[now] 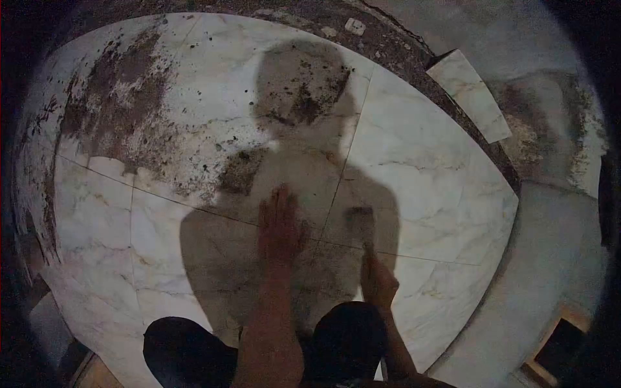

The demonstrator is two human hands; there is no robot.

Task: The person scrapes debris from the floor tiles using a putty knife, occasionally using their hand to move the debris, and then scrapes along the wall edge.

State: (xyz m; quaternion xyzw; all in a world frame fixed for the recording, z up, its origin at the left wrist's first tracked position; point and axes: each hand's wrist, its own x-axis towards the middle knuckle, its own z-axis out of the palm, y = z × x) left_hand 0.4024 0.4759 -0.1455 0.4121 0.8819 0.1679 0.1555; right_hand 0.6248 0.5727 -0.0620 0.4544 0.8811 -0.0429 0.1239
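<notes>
Both hands were forward: the left hand (280,226) flat over the tiles (430,216), fingers extended; the right hand (378,279), at its four o'clock, curled round a tool (359,221) pointing to twelve. Dirt (123,97) lay at ten o'clock, a slab (472,97) at two.

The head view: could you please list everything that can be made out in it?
Marble-patterned tiles: several, whitish, across the middle
Dirt patch: one large, dark brown, upper left
Shadow: one, grey-brown, centre
Loose tile piece: one, whitish, upper right
Small chunk: one, pale, top
Rough ground: grey, right
Frame: one, tan, lower right
Handled tool: one, dark, type unclear, in right hand
Knees: two, dark-clothed, bottom
Hands: two; left left of centre, right right of centre
</notes>
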